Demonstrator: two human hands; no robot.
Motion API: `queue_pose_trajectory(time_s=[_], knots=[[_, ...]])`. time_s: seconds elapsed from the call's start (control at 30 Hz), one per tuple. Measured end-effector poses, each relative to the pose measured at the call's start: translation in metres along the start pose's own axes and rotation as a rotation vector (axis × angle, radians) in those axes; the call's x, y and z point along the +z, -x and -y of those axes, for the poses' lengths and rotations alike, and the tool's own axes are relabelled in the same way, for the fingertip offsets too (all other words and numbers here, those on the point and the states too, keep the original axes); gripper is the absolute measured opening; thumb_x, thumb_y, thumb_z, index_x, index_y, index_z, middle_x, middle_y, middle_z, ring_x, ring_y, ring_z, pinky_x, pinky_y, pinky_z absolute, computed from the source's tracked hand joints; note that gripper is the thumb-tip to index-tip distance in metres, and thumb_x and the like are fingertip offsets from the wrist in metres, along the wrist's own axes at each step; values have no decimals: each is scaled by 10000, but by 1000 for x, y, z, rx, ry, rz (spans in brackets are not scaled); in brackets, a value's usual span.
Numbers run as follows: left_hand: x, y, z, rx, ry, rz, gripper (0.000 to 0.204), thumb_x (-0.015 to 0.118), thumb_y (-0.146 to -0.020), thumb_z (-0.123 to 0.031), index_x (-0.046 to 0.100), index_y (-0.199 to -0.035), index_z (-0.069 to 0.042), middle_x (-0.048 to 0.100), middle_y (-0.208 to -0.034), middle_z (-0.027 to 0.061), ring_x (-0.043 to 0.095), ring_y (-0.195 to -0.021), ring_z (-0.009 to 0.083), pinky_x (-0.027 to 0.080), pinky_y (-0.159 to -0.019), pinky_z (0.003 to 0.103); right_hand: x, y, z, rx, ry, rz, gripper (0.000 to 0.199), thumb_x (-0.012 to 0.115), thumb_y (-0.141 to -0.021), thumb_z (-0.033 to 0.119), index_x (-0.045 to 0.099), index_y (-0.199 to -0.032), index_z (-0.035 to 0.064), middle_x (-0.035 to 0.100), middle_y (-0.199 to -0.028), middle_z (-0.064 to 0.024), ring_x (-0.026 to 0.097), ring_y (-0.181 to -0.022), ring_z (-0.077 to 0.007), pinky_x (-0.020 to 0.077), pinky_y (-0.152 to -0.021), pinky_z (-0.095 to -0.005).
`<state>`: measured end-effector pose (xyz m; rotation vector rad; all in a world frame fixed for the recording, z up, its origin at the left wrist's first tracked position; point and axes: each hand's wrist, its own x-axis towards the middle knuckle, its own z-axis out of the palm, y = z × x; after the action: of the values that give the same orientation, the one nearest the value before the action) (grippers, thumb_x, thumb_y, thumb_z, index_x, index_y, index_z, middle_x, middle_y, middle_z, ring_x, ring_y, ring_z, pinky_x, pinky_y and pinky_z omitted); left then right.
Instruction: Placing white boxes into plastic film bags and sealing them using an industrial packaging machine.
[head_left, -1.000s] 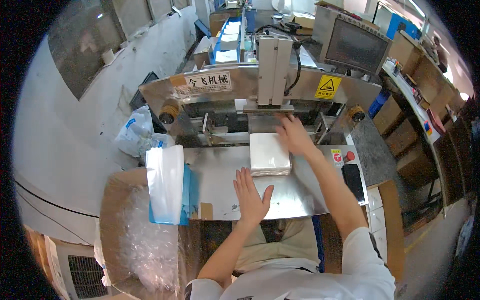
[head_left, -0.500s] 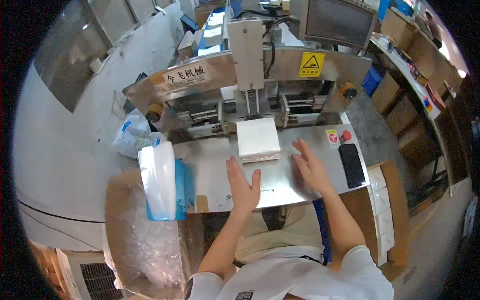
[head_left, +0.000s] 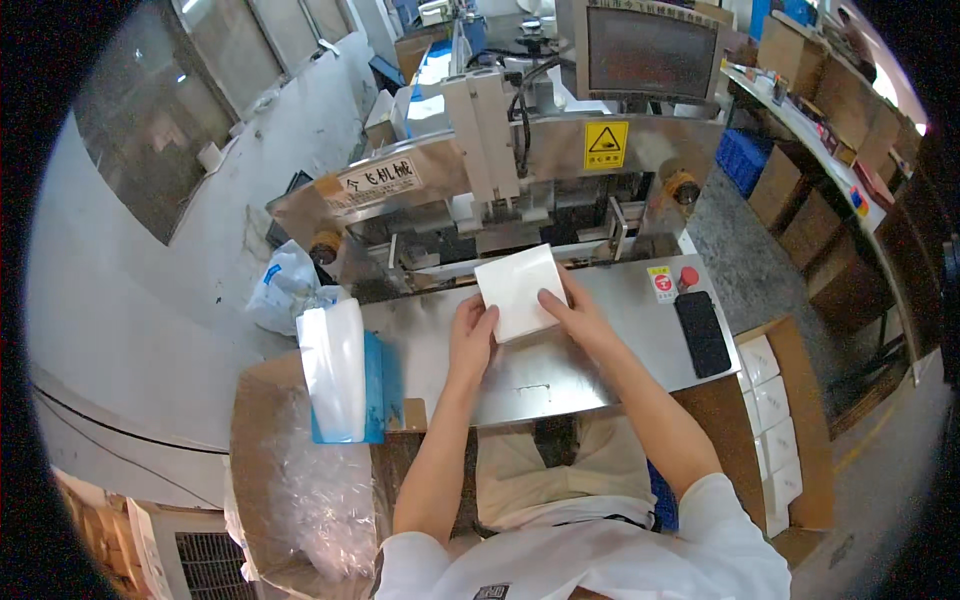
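Observation:
A white, flat-topped square box [head_left: 518, 285] is held between my two hands over the steel worktop [head_left: 520, 385], turned slightly askew. My left hand [head_left: 470, 338] closes on its left side, thumb along the near left edge. On the right side, my right hand [head_left: 580, 315] grips it with the thumb on top and the fingers behind the far right edge. Just beyond the box stands a metal machine [head_left: 400, 190] with an upright white column [head_left: 482, 135]. The underside of the box is hidden.
Left of my hands, clear plastic bags [head_left: 333, 370] lie on a blue holder [head_left: 373, 390]. A carton [head_left: 255, 440] below holds crumpled film. At right are a black phone [head_left: 703, 333], a red button [head_left: 689, 276] and a carton of white boxes [head_left: 770, 400]. A screen [head_left: 650, 55] stands behind.
Both hands, apart and open before, have closed on the box from either side. The box has turned and come off its earlier place by the machine. My view has shifted a little.

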<state>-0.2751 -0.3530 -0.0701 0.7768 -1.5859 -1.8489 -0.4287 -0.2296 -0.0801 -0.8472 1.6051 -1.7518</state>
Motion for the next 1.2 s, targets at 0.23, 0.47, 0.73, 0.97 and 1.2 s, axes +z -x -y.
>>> queue_pose_trajectory(time_s=[0.23,0.47,0.73,0.97,1.2], knots=[[-28,42,-29,-514,517,306,642,627,-983,-377,378,-1466,-36,567,-1311,170,623,-1113,246,527,-906,375,-21,89,36,-811,871,122,621,763,-741,112,566,-1328,68,501,-1383,-221,496,-1268,-438,411,-1075,-504],[1,60,7,-261,88,114,822,752,-859,-136,274,-1509,24,570,-1292,170,596,-1123,226,501,-939,335,-32,133,26,-389,577,-26,630,739,-777,38,520,-1367,11,542,-1390,-180,535,-1275,-343,447,-1056,-440],[58,20,-1,-311,87,445,709,683,-945,-312,366,-1511,-25,594,-1289,156,577,-1151,199,460,-1003,336,-90,156,10,314,-295,-266,609,790,-827,157,509,-1342,-9,642,-1226,-115,621,-1085,-190,499,-955,-345],[-35,-153,50,17,-1186,357,629,602,-904,-570,671,-1218,-30,689,-1173,188,652,-1074,304,491,-958,417,-252,299,37,27,-186,-1015,494,717,-897,193,531,-1307,-10,661,-1186,-120,661,-1007,-199,547,-875,-332],[-39,-174,23,14,-1305,355,554,530,-1002,-441,631,-1211,62,650,-1023,214,588,-938,322,453,-871,421,-347,497,-7,283,357,-1521,463,799,-831,230,616,-1193,7,703,-1085,-94,663,-963,-188,514,-879,-333]])
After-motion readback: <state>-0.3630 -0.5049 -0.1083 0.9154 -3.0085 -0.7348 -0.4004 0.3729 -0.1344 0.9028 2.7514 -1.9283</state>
